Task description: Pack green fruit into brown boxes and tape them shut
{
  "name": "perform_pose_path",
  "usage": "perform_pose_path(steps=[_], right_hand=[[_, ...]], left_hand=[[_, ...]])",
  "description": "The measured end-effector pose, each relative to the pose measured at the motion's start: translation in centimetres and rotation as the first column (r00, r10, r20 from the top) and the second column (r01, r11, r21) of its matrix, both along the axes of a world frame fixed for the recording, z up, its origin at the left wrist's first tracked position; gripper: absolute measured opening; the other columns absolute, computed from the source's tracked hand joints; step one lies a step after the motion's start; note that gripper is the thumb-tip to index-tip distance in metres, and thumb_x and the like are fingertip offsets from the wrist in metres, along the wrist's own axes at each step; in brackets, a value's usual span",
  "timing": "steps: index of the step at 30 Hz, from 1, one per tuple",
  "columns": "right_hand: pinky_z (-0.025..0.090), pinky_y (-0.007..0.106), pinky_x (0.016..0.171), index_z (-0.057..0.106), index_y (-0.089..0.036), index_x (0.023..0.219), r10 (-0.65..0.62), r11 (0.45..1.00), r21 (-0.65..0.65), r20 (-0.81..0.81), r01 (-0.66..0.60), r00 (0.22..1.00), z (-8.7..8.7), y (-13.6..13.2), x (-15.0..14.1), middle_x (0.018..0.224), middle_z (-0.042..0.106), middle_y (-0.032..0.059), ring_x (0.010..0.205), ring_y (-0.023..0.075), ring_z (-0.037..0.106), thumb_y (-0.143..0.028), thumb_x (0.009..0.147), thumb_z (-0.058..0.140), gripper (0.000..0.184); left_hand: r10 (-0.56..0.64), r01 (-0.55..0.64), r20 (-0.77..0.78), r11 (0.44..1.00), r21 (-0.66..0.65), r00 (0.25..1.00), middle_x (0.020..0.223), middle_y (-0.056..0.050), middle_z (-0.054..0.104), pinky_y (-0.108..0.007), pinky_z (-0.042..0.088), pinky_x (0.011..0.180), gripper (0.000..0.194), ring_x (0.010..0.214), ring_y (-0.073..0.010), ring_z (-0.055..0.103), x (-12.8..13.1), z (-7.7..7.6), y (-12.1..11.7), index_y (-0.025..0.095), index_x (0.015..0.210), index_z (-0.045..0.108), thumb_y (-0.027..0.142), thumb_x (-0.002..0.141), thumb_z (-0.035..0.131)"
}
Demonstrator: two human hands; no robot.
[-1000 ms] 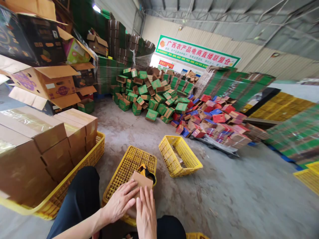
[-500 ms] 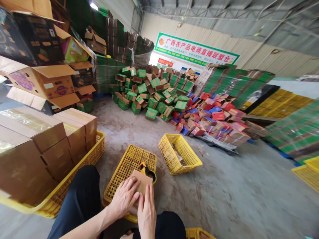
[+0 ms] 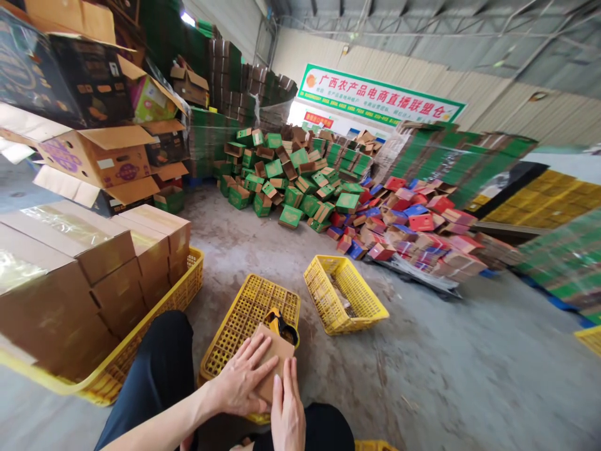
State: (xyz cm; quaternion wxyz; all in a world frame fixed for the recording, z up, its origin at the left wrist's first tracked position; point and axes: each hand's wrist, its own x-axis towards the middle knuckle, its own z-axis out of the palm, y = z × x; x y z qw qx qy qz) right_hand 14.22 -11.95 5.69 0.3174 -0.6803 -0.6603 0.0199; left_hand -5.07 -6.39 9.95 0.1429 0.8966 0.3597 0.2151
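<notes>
A small brown cardboard box [image 3: 280, 346] rests on an upturned yellow plastic crate [image 3: 248, 300] between my knees. My left hand [image 3: 244, 376] lies across the top of the box with its fingers spread. Along the right edge of the box, my right hand [image 3: 287, 404] presses with outstretched fingers. Just beyond the box sits a yellow-and-black tape dispenser [image 3: 276, 319], partly hidden by it. The lower part of the box is covered by my hands.
To my left, a large yellow crate [image 3: 154, 335] holds several taped cardboard boxes [image 3: 110, 275]. Another yellow crate [image 3: 364, 300] stands ahead on the right. Farther back lie heaps of green boxes [image 3: 290, 216] and red-and-blue boxes [image 3: 421, 222].
My left hand has spread wider and shifted over the box top. The right hand has slid slightly down along the box's right edge. The view has turned a little left.
</notes>
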Motion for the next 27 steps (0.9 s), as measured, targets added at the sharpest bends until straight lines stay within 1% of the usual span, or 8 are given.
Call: perform_pose_path(steps=[4,7,13,16,18,22,26,27], right_hand=[[0.057,0.031,0.104,0.057,-0.012,0.149,0.031,0.999,0.013,-0.039,-0.031,0.999,-0.6,-1.4,0.5,0.149,0.058,0.0132,0.131,0.0277,0.063,-0.056,0.108,0.03,0.066],[0.059,0.031,0.101,0.062,-0.012,0.145,0.019,0.999,0.043,-0.05,-0.017,0.999,-0.8,-2.5,0.2,0.144,0.063,0.0142,0.125,0.0283,0.067,-0.057,0.108,0.03,0.066],[0.062,0.027,0.094,0.069,-0.009,0.137,-0.032,0.992,0.124,-0.049,0.038,0.998,-0.6,-4.5,-1.6,0.137,0.068,0.017,0.121,0.0279,0.07,-0.055,0.108,0.031,0.066],[0.064,0.028,0.09,0.068,-0.012,0.139,-0.099,0.982,0.154,-0.061,0.107,0.993,-0.9,-4.9,-2.5,0.136,0.069,0.0162,0.119,0.0284,0.072,-0.058,0.107,0.032,0.066],[0.064,0.029,0.089,0.066,-0.013,0.141,-0.098,0.983,0.15,-0.056,0.105,0.994,-1.3,-4.8,-2.6,0.137,0.069,0.0162,0.118,0.0292,0.072,-0.06,0.106,0.033,0.067],[0.064,0.026,0.088,0.067,-0.012,0.139,-0.062,0.99,0.129,-0.023,0.064,0.998,-1.3,-4.4,-1.5,0.136,0.069,0.0164,0.114,0.0279,0.074,-0.06,0.107,0.032,0.068],[0.061,0.02,0.089,0.071,-0.014,0.135,0.061,0.996,0.059,0.014,-0.062,0.998,-0.8,-4.4,0.2,0.134,0.07,0.0138,0.114,0.0255,0.074,-0.058,0.106,0.04,0.061],[0.061,0.02,0.089,0.071,-0.015,0.135,0.065,0.997,0.045,0.011,-0.065,0.998,-0.8,-4.4,0.4,0.134,0.07,0.0127,0.114,0.025,0.074,-0.058,0.106,0.042,0.06]], left_hand=[[0.054,-0.055,-0.025,0.998,-0.037,0.998,0.174,-0.013,0.013,-0.065,0.029,0.122,0.109,0.158,-0.0471,0.017,0.8,-0.3,-0.3,0.031,0.165,0.032,0.056,0.073,0.086],[0.083,-0.085,-0.041,0.996,-0.037,0.996,0.174,-0.013,0.014,-0.065,0.026,0.124,0.111,0.158,-0.0463,0.016,1.2,-0.8,-0.4,0.031,0.165,0.032,0.053,0.072,0.089],[0.094,-0.103,-0.117,0.992,-0.073,0.989,0.173,-0.01,0.02,-0.063,0.021,0.127,0.111,0.159,-0.0434,0.017,1.8,-2.0,-0.5,0.034,0.164,0.033,0.061,0.072,0.088],[0.09,-0.093,-0.102,0.995,-0.024,0.991,0.172,-0.007,0.027,-0.061,0.019,0.128,0.101,0.158,-0.0389,0.023,1.8,-2.4,-1.1,0.036,0.163,0.034,0.06,0.079,0.085],[0.095,-0.093,-0.086,0.995,0.025,0.992,0.17,-0.005,0.03,-0.058,0.019,0.129,0.09,0.158,-0.0348,0.027,1.8,-2.5,-1.5,0.036,0.163,0.035,0.055,0.087,0.08],[0.093,-0.086,-0.046,0.989,0.12,0.995,0.168,-0.005,0.037,-0.053,0.024,0.129,0.078,0.155,-0.0312,0.035,1.6,-2.6,-2.2,0.033,0.159,0.043,0.051,0.091,0.076],[0.074,-0.073,0.004,0.977,0.202,0.997,0.164,-0.005,0.044,-0.051,0.03,0.128,0.071,0.151,-0.0314,0.041,1.5,-2.5,-2.4,0.033,0.154,0.051,0.055,0.091,0.075],[0.069,-0.07,0.013,0.974,0.216,0.998,0.163,-0.004,0.046,-0.051,0.03,0.128,0.068,0.151,-0.0312,0.043,1.5,-2.5,-2.4,0.034,0.153,0.052,0.053,0.092,0.075]])
